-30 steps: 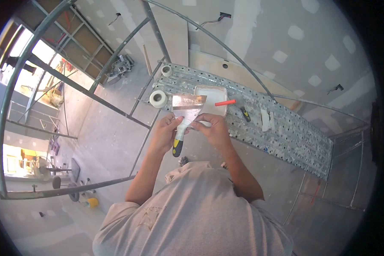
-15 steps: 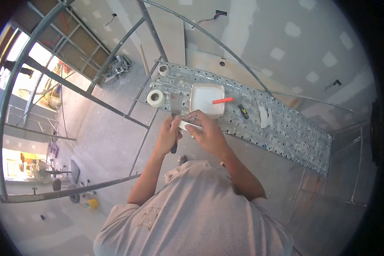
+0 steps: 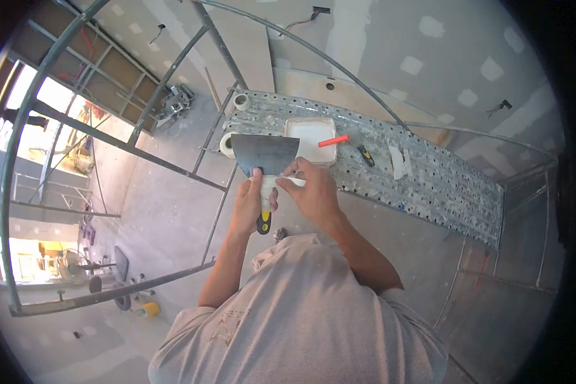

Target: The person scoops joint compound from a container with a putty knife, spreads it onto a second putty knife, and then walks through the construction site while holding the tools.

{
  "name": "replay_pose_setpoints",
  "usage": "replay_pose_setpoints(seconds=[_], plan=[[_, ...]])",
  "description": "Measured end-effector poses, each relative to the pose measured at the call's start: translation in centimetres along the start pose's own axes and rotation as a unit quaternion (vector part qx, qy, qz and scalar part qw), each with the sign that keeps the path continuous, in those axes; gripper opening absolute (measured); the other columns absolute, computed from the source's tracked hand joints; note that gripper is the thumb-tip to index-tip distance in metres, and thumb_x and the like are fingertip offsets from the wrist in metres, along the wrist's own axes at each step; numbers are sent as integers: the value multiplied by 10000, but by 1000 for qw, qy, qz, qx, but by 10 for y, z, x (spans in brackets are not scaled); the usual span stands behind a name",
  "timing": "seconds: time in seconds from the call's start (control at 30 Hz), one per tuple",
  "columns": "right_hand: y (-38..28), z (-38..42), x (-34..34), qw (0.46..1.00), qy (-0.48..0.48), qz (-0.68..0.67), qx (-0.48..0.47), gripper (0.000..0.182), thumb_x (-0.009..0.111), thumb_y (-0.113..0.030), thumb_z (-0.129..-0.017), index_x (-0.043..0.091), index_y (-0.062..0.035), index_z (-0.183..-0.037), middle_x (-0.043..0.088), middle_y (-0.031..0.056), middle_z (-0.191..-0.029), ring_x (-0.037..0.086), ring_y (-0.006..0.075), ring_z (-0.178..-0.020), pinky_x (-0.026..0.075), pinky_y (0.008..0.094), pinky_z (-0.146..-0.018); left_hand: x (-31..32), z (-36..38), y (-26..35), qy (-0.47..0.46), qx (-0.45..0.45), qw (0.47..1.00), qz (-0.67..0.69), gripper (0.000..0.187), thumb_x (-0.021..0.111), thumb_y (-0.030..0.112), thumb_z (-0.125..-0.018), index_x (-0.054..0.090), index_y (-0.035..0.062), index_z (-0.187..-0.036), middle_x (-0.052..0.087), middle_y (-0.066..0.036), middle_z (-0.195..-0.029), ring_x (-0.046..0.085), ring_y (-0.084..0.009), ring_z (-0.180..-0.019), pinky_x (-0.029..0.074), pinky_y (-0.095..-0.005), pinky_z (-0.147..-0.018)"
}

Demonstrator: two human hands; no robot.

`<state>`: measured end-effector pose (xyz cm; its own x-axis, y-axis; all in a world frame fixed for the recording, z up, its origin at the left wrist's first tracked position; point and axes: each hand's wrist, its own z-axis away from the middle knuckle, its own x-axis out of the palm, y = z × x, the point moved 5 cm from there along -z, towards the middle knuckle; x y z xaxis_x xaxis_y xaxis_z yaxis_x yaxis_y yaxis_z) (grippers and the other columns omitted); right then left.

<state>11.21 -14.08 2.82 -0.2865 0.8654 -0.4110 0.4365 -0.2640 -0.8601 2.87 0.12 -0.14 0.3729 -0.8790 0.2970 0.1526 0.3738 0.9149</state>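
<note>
A wide taping knife [image 3: 264,155] stands blade-up in front of my chest, its dark blade spread flat toward the camera, above a perforated metal scaffold plank [image 3: 429,185]. My left hand [image 3: 249,205] is wrapped tight around the knife's white handle, thumb pressed up against the base of the blade, with the yellow-and-black butt [image 3: 264,223] poking out below my fist at 6 o'clock. My right hand [image 3: 313,192] sits just beside it at 3 o'clock, fingers pinched together on the handle's neck where it meets the blade; I cannot tell whether there is anything between the fingertips besides the handle itself.

Behind the blade, at 1 o'clock from it, a white mud pan [image 3: 310,137] full of pale compound rests on the plank, with an orange-handled tool [image 3: 333,141] lying across its right rim. At 9 o'clock from the blade, partly hidden by its corner, a roll of joint tape [image 3: 226,144] lies on the plank's near end; a second, smaller roll [image 3: 241,101] lies farther off at 11 o'clock. A small dark tool [image 3: 365,155] lies on the plank at 3 o'clock from the pan, and a scrap of white tape [image 3: 398,163] just beyond it. Scaffold rails [image 3: 166,157] run down the left side, above the bare concrete floor [image 3: 166,211]. Patched drywall [image 3: 429,51] fills the background at 12 o'clock.
</note>
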Motion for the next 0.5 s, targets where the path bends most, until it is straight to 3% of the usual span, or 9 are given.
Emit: replay_pose_setpoints(seconds=[0.07, 0.13, 0.17, 0.27, 0.4, 0.5], plan=[[-5, 0, -7, 998, -35, 25, 41, 292, 800, -278, -773, 619, -73, -876, 690, 156, -769, 690, 347, -745, 507, 435, -641, 3, 2, 0, -16, 3, 1000, -2, 462, 459, 414, -1041, 616, 0, -911, 602, -49, -668, 575, -118, -522, 482, -253, -489], [-6, -1, -8, 997, -43, 43, 56, 293, 794, -270, -779, 610, -70, -888, 693, 156, -786, 692, 342, -757, 508, 434, -647, 6, 3, 3, -28, 37, 997, -68, 284, 560, 246, -1008, 630, -26, -971, 657, -75, -745, 627, -128, -602, 527, -277, -553], [-5, 0, -8, 994, -55, 61, 70, 295, 789, -262, -785, 602, -67, -901, 696, 157, -803, 693, 338, -770, 510, 433, -653, 8, 1, 1, -30, 37, 996, -69, 284, 560, 246, -1008, 630, -26, -971, 657, -75, -745, 627, -128, -602, 527, -277, -553], [4, 3, -1, 999, -36, 34, 11, 270, 769, -213, -803, 591, -49, -921, 702, 155, -828, 701, 334, -799, 522, 436, -676, 3, -3, 0, 47, 77, 995, -41, 189, 628, 104, -944, 629, -72, -1011, 705, -147, -907, 647, -160, -702, 523, -257, -591], [15, 8, 8, 998, -20, -61, -24, 226, 744, -154, -815, 584, -30, -916, 706, 152, -851, 705, 342, -830, 532, 437, -704, -5, -7, -5, 90, 73, 992, -55, 196, 629, 116, -946, 626, -73, -998, 691, -122, -854, 622, -148, -661, 497, -252, -575], [15, 10, 7, 998, -13, -68, 14, 201, 725, -121, -820, 591, -9, -921, 706, 152, -857, 712, 327, -872, 536, 416, -722, -2, -6, -15, 66, 39, 997, 9, 157, 657, 113, -927, 638, -42, -946, 661, -80, -780, 584, -128, -613, 458, -248, -552]])
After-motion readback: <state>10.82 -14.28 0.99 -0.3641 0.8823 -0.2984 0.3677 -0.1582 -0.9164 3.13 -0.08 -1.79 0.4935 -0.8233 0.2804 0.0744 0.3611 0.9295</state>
